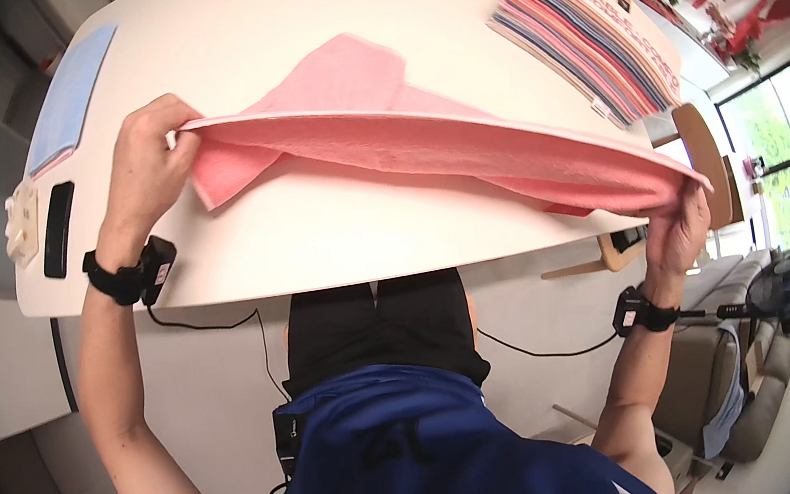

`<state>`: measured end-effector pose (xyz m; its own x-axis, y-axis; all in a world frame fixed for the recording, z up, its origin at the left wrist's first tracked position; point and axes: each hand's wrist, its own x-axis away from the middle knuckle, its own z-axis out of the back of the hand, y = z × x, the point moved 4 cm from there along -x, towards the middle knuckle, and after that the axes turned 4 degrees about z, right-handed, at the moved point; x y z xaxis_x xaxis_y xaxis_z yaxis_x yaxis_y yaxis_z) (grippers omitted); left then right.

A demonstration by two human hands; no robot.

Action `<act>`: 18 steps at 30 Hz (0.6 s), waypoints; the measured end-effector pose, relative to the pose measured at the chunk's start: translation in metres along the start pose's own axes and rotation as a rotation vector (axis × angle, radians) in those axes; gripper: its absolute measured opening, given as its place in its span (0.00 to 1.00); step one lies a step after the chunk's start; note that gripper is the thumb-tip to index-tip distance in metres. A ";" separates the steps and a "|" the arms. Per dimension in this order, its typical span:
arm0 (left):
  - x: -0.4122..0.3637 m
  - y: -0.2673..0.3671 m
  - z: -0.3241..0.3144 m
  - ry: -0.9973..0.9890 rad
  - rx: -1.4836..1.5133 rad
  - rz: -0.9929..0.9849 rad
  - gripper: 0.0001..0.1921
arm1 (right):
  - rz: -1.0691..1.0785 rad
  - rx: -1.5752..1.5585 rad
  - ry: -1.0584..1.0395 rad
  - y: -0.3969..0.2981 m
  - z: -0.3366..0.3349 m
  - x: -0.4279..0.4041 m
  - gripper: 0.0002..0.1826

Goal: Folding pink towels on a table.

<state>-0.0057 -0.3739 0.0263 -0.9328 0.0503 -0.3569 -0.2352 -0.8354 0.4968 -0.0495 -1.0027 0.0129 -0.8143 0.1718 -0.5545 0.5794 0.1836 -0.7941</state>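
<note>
A pink towel (pixel 380 143) is stretched between my two hands over the white table (pixel 332 233). My left hand (pixel 154 148) pinches one corner at the left, fingers closed on the pale edge. At the lower right, my right hand (pixel 680 226) grips the other end, just past the table's front right corner. The held edge runs taut and slants down to the right. Behind it, part of the towel lies on the tabletop with a corner pointing away from me. Folds hide some of the cloth.
A pile of folded towels (pixel 582 39) in several colours stands at the back right. Along the left side lie a folded blue towel (pixel 71 95), a black phone-like object (pixel 59 230) and a cream-coloured item (pixel 22 223). A red object (pixel 572 210) shows beneath the pink towel. Cables hang from both wrist devices.
</note>
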 end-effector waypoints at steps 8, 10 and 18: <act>-0.051 -0.042 0.040 0.127 0.053 -0.017 0.15 | -0.185 0.053 0.197 0.019 -0.047 -0.061 0.19; -0.073 -0.046 0.063 0.269 0.172 0.007 0.16 | -0.136 0.045 0.136 0.016 -0.041 -0.085 0.19; -0.107 -0.098 0.174 0.148 0.071 -0.049 0.10 | 0.006 0.054 -0.193 -0.003 -0.041 -0.168 0.17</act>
<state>0.0698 -0.2024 0.1534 -0.8704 0.0042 -0.4924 -0.3031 -0.7927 0.5289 0.0870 -0.9929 0.1185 -0.8053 -0.0165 -0.5927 0.5860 0.1303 -0.7998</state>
